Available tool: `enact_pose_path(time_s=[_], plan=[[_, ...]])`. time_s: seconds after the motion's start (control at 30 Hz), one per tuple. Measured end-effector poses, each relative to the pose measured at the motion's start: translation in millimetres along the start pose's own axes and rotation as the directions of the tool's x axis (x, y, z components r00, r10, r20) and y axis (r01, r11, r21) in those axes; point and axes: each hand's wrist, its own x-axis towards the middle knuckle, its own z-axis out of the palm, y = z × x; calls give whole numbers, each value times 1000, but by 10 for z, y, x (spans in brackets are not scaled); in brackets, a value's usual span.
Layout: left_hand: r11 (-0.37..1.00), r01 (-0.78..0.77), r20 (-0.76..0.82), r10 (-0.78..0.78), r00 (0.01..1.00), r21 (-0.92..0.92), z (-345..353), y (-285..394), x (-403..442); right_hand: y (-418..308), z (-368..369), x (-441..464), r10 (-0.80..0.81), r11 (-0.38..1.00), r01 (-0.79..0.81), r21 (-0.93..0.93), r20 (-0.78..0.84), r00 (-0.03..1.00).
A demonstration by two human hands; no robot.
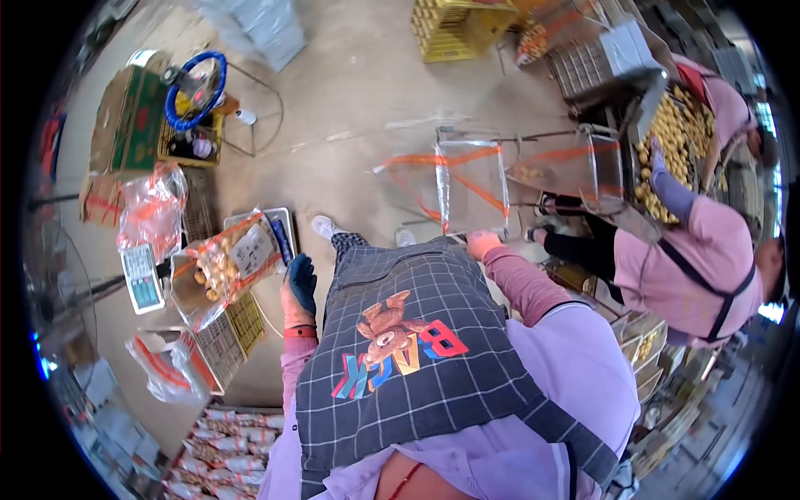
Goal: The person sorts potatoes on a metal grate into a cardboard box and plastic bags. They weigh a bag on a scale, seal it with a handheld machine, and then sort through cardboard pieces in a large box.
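My left hand (pixel 300 292), in a dark blue and pink glove, is held beside the apron with its fingers apart and nothing between them. Left of it, a clear bag (pixel 223 265) with orange stripes and potato-like produce lies on a scale with a lit display (pixel 143 279). My right hand (pixel 483 243), in a pinkish glove, is at the lower edge of an empty clear bag (pixel 472 185) with orange stripes that hangs on a metal frame. Its fingers are bent; whether they grip the bag edge is too small to tell.
Two co-workers in pink (pixel 679 262) stand at the right by a trough of yellowish produce (pixel 675 137). A second bag (pixel 575 171) hangs on the frame. Yellow crates (pixel 433 32) stand at the top. Filled bags (pixel 225 450) are stacked at lower left, below a crate (pixel 218 354).
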Motion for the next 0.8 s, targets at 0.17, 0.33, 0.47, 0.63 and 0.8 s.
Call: enact_pose_path(time_s=[0.17,0.33,0.47,0.63,0.8], plan=[[941,-161,242,88,966,299,574,316,159,26,914,-642,307,859,-335,388,133,942],[932,-157,332,42,942,328,815,404,195,-62,1637,-1254,398,692,-425,584,183,899],[703,-509,475,271,837,496,674,314,220,486,2839,-1280,358,788,-408,461,196,913],[865,-340,181,292,939,368,305,259,385,1146,2604,-852,143,928,-212,307,233,962],[873,-431,-321,486,813,231,-560,527,693,871,1042,-87,211,874,-295,385,246,946]])
